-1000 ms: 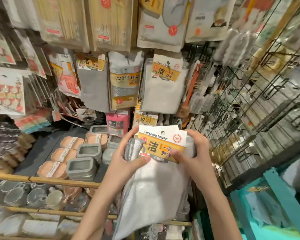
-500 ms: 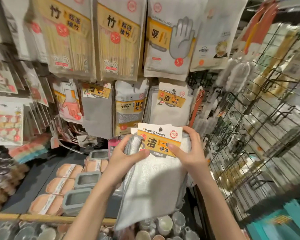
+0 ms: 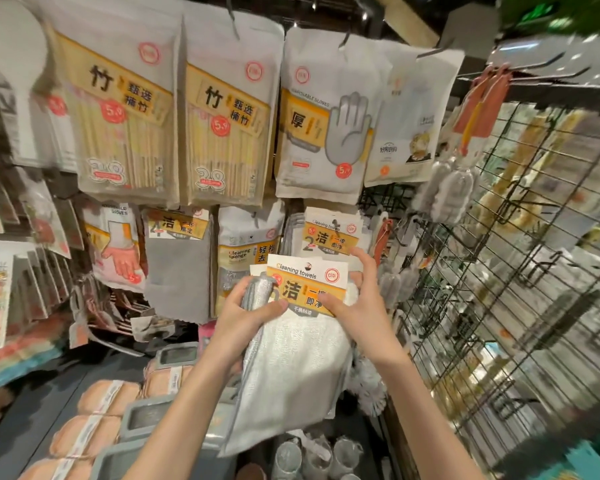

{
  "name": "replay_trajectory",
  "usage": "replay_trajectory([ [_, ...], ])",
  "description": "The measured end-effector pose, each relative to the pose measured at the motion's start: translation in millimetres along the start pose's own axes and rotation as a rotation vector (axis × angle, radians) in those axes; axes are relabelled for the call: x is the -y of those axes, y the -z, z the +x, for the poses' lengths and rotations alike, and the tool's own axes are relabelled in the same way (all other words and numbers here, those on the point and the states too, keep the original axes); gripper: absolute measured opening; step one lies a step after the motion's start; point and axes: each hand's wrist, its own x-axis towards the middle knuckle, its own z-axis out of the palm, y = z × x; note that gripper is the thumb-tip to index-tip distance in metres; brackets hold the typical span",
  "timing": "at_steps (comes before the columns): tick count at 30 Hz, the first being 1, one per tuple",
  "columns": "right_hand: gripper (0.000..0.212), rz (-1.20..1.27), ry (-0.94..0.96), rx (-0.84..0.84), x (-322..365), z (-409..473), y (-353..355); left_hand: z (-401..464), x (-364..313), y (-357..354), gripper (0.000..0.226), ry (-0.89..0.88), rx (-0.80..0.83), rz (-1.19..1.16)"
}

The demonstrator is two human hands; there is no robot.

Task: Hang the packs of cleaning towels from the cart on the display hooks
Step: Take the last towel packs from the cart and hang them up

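Head view: my left hand point(image 3: 246, 317) and right hand point(image 3: 357, 306) grip the white cleaning-towel pack with yellow header card point(image 3: 302, 327); next, I judge, threading its hole onto the hook holding identical hung packs point(image 3: 329, 233).

Both hands point(image 3: 302, 313) hold towel pack point(image 3: 291, 368) before hooks.

The white-and-grey cleaning-towel pack with the yellow header card point(image 3: 293, 358) covers the fingers of the left hand point(image 3: 246, 317) behind it. The hook bearing the hung towel pack behind point(image 3: 329, 233) is hidden. Goods on the black wire grid panel point(image 3: 506, 289) are blurred. Both forearms are cut off at the bottom edge.
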Motion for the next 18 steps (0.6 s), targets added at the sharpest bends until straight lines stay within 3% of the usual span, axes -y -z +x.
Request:
replay_trajectory([
  [4,0.063,0.003,0.044,0.032,-2.9,9.3,2.0,8.5,-0.4,-1.6,0.044,-0.031,-0.013,0.017],
  [8,0.063,0.086,0.005,-0.022,-10.1,20.9,11.2,12.6,-6.9,2.9,0.022,-0.083,-0.043,-0.001],
  [13,0.06,0.063,-0.01,-0.104,-17.3,48.4,27.6,20.4,-20.3,15.4,0.025,-0.138,-0.084,-0.083],
  [18,0.055,0.089,-0.032,-0.137,-24.6,74.2,29.5,27.6,-28.3,26.9,0.034,-0.226,-0.166,0.06],
])
